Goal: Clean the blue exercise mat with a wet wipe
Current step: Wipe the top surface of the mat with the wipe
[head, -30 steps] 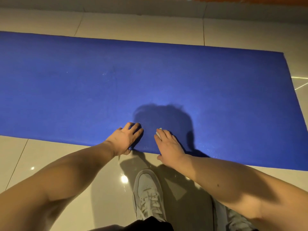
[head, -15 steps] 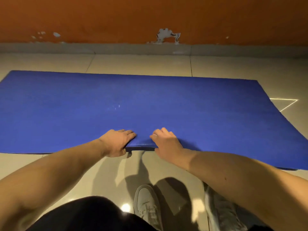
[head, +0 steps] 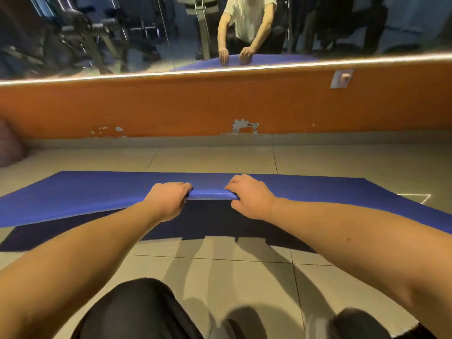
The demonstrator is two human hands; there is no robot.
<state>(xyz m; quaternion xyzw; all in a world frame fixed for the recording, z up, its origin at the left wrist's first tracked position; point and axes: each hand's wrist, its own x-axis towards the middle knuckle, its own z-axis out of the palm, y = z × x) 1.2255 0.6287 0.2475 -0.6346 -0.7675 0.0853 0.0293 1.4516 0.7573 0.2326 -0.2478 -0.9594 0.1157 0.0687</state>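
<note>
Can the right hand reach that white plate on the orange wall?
Probably not. The right hand grips the lifted blue mat, and the white plate sits up the wall, beyond mat and floor.

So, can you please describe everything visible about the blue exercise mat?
The blue exercise mat is a thin, flexible sheet, foam-like by its look and plain blue on top. Its near long edge is held up off the tiled floor. The left hand and right hand grip that edge near its middle, and it curls between them. Its underside looks dark in shadow. The wall mirror reflects it.
</note>
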